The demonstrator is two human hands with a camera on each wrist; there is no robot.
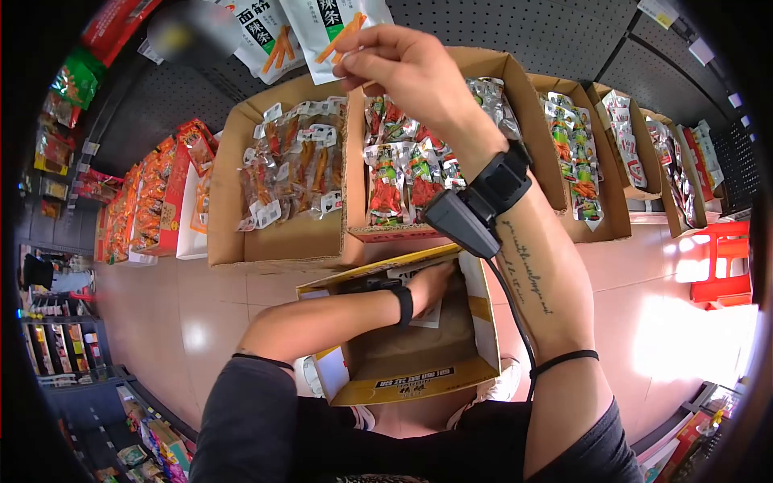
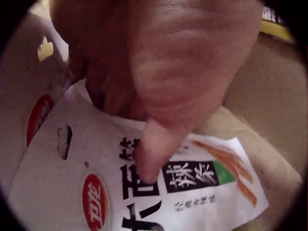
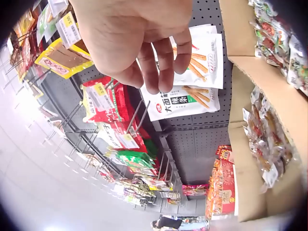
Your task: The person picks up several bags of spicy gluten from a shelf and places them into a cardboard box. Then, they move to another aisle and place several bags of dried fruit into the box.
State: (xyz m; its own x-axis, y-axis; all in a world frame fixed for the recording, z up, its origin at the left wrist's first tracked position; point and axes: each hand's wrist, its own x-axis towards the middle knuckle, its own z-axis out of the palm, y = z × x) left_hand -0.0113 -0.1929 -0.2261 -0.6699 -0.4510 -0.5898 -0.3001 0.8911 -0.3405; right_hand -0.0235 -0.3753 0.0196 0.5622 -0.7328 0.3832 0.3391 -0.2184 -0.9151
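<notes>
My left hand (image 1: 431,283) reaches down inside an open cardboard box (image 1: 411,342). In the left wrist view, that hand (image 2: 178,62) pinches a white snack packet (image 2: 108,166), thumb across its printed front and fingers behind its top edge. Part of another packet (image 2: 41,115) shows beside it. Up at the shelf, my right hand (image 1: 407,72) is held with loosely bent fingers and nothing in them. Its fingertips overlap white spicy-strip packets (image 1: 310,20) hanging on the dark pegboard. The right wrist view shows the same hand (image 3: 139,45) in front of two hanging packets (image 3: 192,103).
Cartons of wrapped snacks line the shelf, among them a left carton (image 1: 225,217) and a middle carton (image 1: 519,121). Red and green packets (image 3: 108,103) hang from hooks to the left. A red stool (image 1: 717,262) stands on the tiled floor at right.
</notes>
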